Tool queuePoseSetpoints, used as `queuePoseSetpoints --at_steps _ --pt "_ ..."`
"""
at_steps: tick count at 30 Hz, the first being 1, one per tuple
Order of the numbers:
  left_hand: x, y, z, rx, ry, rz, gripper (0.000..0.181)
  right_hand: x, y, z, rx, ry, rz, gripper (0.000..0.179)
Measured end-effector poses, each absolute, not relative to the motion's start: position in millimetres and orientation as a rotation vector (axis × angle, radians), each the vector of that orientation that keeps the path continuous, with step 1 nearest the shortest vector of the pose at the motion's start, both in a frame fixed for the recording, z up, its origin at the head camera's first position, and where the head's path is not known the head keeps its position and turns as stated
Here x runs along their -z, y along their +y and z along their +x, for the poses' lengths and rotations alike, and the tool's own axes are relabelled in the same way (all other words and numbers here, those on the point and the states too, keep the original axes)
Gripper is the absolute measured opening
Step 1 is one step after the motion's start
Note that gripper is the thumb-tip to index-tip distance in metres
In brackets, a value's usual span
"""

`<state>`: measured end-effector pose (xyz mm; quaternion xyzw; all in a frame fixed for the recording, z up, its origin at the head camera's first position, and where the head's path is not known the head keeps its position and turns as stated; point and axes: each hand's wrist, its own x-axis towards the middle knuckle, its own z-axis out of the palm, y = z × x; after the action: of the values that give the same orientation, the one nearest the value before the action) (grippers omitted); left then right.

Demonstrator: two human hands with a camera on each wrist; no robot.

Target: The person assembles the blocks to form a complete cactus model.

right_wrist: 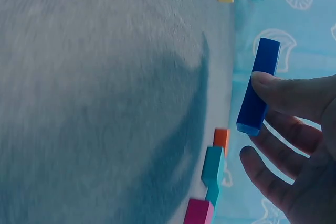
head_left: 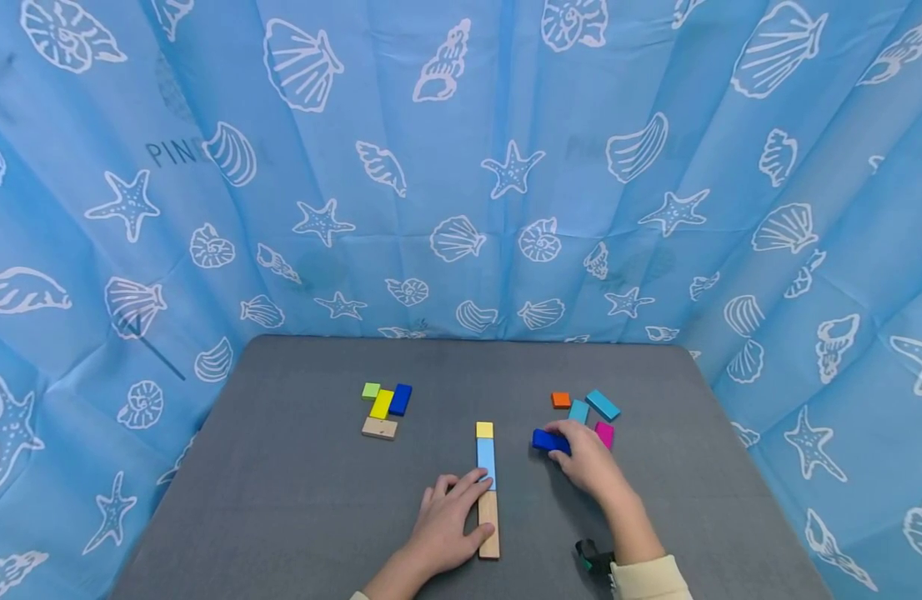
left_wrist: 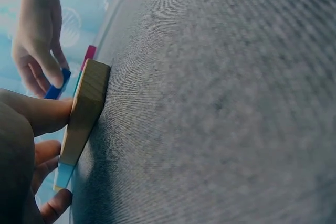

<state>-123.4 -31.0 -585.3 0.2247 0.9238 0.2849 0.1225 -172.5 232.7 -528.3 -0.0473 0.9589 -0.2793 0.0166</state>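
Near the middle of the table is a straight row of a natural wood block (head_left: 488, 523), a light blue block (head_left: 486, 454) and a small yellow block (head_left: 484, 429). My left hand (head_left: 449, 521) rests on this row, its thumb touching the wood block (left_wrist: 86, 111) and fingertips at the light blue one, fingers loosely spread. To the right of the row, my right hand (head_left: 590, 460) pinches a dark blue block (right_wrist: 261, 85) between thumb and fingers. That block is held above the cloth, its long side slanting in the right wrist view.
Beyond the right hand lie an orange block (head_left: 561, 400), two teal blocks (head_left: 603, 405) and a magenta block (head_left: 604, 434). At the left are a green block (head_left: 371, 391), a yellow block (head_left: 382, 404), a blue block (head_left: 401, 399) and a wood block (head_left: 379, 428). A shell-patterned curtain (head_left: 461, 167) surrounds the grey table (head_left: 296, 500).
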Motion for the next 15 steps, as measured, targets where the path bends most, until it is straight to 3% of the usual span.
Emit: queuePoseSetpoints --at_steps 15 --pt "582.8 -31.1 -123.7 -0.840 2.687 0.645 0.062 538.1 198.0 -186.0 0.774 2.983 -0.260 0.033"
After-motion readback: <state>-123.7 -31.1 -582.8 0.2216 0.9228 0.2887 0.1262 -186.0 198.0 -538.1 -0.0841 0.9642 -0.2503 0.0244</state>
